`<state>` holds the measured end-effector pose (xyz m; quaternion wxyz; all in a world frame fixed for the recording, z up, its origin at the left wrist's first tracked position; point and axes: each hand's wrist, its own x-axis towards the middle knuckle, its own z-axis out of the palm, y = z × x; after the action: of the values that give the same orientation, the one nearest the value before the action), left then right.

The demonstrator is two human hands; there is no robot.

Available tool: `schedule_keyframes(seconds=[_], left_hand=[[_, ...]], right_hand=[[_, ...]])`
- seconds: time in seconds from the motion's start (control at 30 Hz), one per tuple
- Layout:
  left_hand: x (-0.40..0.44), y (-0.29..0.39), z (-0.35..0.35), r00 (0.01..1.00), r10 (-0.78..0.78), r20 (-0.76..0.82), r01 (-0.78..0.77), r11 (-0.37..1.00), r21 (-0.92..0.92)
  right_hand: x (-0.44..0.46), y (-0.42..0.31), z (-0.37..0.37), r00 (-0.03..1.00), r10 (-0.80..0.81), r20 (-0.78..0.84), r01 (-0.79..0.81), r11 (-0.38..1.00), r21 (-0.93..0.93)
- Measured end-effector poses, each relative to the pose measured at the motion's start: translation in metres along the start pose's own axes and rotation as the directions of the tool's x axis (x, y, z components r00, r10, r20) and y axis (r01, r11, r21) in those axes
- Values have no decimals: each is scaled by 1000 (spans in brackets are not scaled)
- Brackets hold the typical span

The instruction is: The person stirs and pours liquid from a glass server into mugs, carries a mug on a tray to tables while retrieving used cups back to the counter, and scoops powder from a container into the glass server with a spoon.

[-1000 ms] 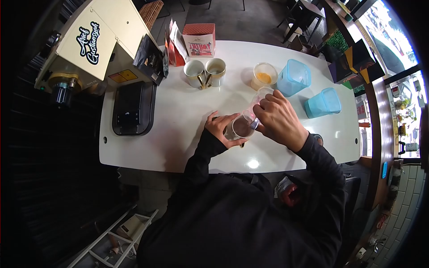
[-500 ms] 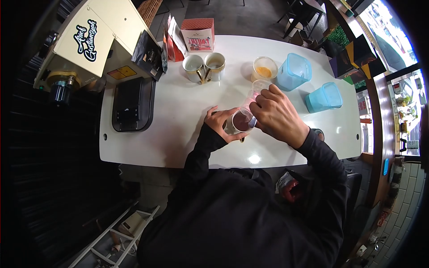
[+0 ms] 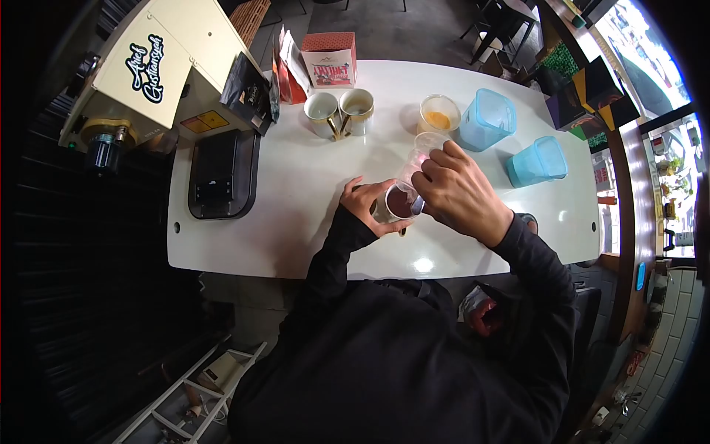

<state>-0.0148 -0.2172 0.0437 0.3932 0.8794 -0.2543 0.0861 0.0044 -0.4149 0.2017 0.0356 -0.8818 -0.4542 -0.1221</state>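
- Left hand (image 3: pixel 364 205) curled round mug (image 3: pixel 381 211), likely steadying it.
- Right hand (image 3: pixel 462 194) pinching spoon (image 3: pixel 418 205) at mug's rim; can't tell whether clear cup (image 3: pixel 417 158) is gripped too.

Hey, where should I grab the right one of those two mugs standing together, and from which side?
Take the right mug around its body, probably from the right: that side stands free, while its gold handle faces you, close to that of the left mug.
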Motion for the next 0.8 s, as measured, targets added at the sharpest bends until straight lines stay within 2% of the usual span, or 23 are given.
schedule_keyframes(seconds=[0.47,0.67,0.77,0.8], left_hand=[[2,3,-2,1000,9,-5,-9,1000,-1],[2,4,-3,1000,2,18,-2,1000,2],[0,-1,0,1000,-3,24,2,1000,10],[0,-1,0,1000,1,13,-1,1000,15]], right_hand=[[0,-1,2,1000,-27,7,27,999,-34],[-2,1,8,996,-81,-29,82,996,29],[-1,5,12,998,-49,-35,51,997,51],[-2,8,12,999,-10,-51,16,994,111]])
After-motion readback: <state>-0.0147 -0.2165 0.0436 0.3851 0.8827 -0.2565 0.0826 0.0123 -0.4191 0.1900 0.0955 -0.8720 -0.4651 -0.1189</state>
